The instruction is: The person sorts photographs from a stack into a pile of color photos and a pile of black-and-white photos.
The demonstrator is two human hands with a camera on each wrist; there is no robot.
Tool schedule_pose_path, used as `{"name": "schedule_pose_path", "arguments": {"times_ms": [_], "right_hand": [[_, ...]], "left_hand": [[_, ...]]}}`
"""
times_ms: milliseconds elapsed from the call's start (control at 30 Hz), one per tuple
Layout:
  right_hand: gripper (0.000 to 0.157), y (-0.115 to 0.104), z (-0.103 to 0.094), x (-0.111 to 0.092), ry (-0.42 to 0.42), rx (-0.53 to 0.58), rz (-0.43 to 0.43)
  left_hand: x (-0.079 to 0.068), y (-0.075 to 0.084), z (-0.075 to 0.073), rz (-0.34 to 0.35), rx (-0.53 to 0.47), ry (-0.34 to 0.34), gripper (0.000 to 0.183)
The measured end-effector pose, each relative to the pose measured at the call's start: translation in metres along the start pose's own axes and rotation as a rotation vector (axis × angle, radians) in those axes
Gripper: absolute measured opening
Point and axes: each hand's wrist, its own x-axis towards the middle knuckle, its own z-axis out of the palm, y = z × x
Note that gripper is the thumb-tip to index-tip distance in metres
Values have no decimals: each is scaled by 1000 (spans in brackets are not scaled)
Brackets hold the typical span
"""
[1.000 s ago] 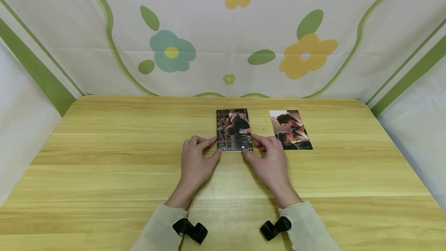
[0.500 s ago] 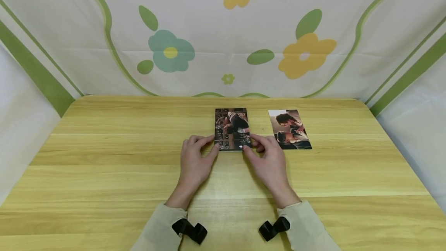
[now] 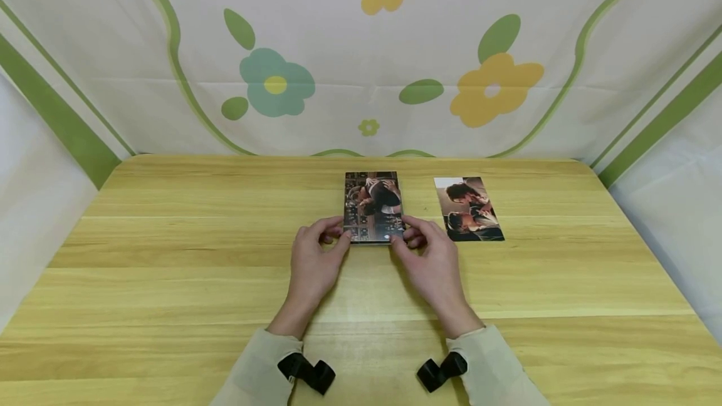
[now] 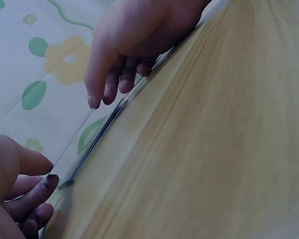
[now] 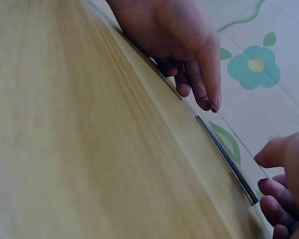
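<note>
Between the hands is a dark photo card [image 3: 373,207] showing two people, its picture turned sideways. My left hand [image 3: 313,262] pinches its near left corner between thumb and fingers. At the near right corner my right hand [image 3: 431,260] pinches the same card. In the right wrist view the card shows edge-on as a thin line [image 5: 239,141], raised above a thin stack of cards [image 5: 226,159] on the table. The left wrist view shows that stack [image 4: 95,143] too, with a gap under the lifted card. From the head view the card covers the stack.
A second photo card [image 3: 469,209] lies flat to the right of the hands. The wooden table [image 3: 169,281] ends at a white curtain [image 3: 338,36] with printed flowers. Black wrist cameras [image 3: 307,373] sit on both sleeves.
The held photo card has risen off the stack and shifted slightly left and away. Both hands have moved a little left with it. The card on the right has stayed put.
</note>
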Motion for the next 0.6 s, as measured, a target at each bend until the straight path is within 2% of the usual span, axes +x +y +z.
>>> {"name": "schedule_pose_path", "arguments": {"times_ms": [167, 600], "right_hand": [[46, 0, 0, 0, 4, 10, -3], [46, 1, 0, 1, 6, 19, -16]], "left_hand": [[0, 1, 0, -39, -19, -12, 33], [1, 1, -3, -79, -118, -60, 34]]}}
